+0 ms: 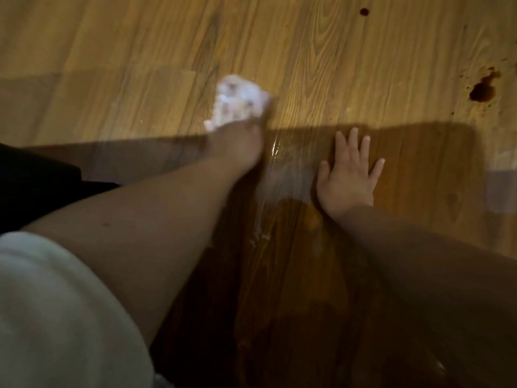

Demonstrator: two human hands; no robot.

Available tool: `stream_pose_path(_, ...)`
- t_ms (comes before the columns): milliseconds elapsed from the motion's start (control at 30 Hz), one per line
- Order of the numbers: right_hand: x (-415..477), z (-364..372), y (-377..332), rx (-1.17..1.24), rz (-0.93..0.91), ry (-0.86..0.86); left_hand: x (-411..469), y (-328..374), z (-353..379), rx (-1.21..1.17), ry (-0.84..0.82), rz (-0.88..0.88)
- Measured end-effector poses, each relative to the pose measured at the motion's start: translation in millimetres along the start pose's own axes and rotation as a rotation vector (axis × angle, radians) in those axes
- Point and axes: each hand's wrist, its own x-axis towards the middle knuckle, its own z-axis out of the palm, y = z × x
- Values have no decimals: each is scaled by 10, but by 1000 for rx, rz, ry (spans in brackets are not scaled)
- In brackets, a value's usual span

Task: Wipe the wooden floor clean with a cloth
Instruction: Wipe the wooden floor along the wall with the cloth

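Note:
My left hand (237,142) reaches forward over the wooden floor (321,68) and holds a white crumpled cloth (237,100) against the boards; both are blurred by motion. My right hand (349,175) lies flat on the floor to the right of it, palm down, fingers spread and straight. A wet shiny streak (268,191) runs along the boards between my two arms. A dark brown spill (482,89) with small splatters around it sits at the far right. A small dark spot (363,12) lies near the top.
A dark shadow covers the near part of the floor below both hands. My pale sleeve (56,317) fills the lower left corner, with dark clothing (36,180) at the left edge. A pale patch (503,189) shows at the right edge.

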Motion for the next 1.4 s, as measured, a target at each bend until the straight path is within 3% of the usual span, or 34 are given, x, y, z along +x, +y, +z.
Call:
stream_pose_path(67, 1, -10, 23, 209, 46, 130, -163, 497, -26, -229, -53, 387)
stream_pose_path(100, -3, -30, 48, 338, 76, 211, -291, 735, -90, -382, -117, 517)
stream_pose_path(133, 0, -56, 70, 462, 102, 295, -327, 807, -116, -517, -163, 535)
stream_pose_path(167, -4, -84, 71, 556, 120, 368, -304, 769, -121, -651, -146, 468)
stream_pose_path(233, 8, -104, -3, 525, 102, 430, -212, 410, -129, -767, 85, 209)
stream_pose_path(267, 38, -100, -54, 392, 69, 389, -174, 199, -131, -670, 181, 52)
stream_pose_path(333, 77, 24, -269, 89, -45, 154, -142, -256, -117, -300, 129, -203)
stream_pose_path(433, 81, 168, -516, -129, -295, -119, -223, -482, -101, -101, -19, -144)
stream_pose_path(567, 268, -61, -189, -387, -733, -183, -220, -459, -158, -61, -70, -141)
stream_pose_path(633, 375, -275, 202, -319, -622, -43, -246, -337, -179, -19, -195, -134)
stream_pose_path(733, 477, -518, 779, -226, -29, 240, -295, -78, -224, 3, -395, -44)
stream_pose_path(800, 543, -489, 696, -304, 319, 198, -323, 23, -240, 46, -460, -29)
stream_pose_path(867, 506, -399, 332, -396, 268, 112, -329, 51, -223, 74, -452, -30)
stream_pose_path(933, 362, -235, 6, -291, -170, 56, -362, 33, -187, 94, -413, -25)
stream_pose_path(1000, 113, -68, -185, -229, -555, -116, -409, 0, -149, 99, -382, -1)
stream_pose_path(1067, 65, -44, -156, -251, -641, -263, -467, -24, -120, 66, -385, 15)
stream_pose_path(1167, 170, -282, 206, -209, -597, -140, -565, -58, -86, 4, -405, -15)
stream_pose_path(1200, 165, -409, 401, -171, -480, -36, -611, -63, -73, -1, -417, -24)
stream_pose_path(1267, 113, -631, 792, -126, -53, 59, -697, -59, -56, 1, -418, -24)
stream_pose_path(1333, 28, -675, 918, -150, 245, -36, -769, -18, -61, 1, -408, -30)
stream_pose_path(1400, -132, -560, 841, -213, 201, -102, -865, 93, -56, 12, -423, -33)
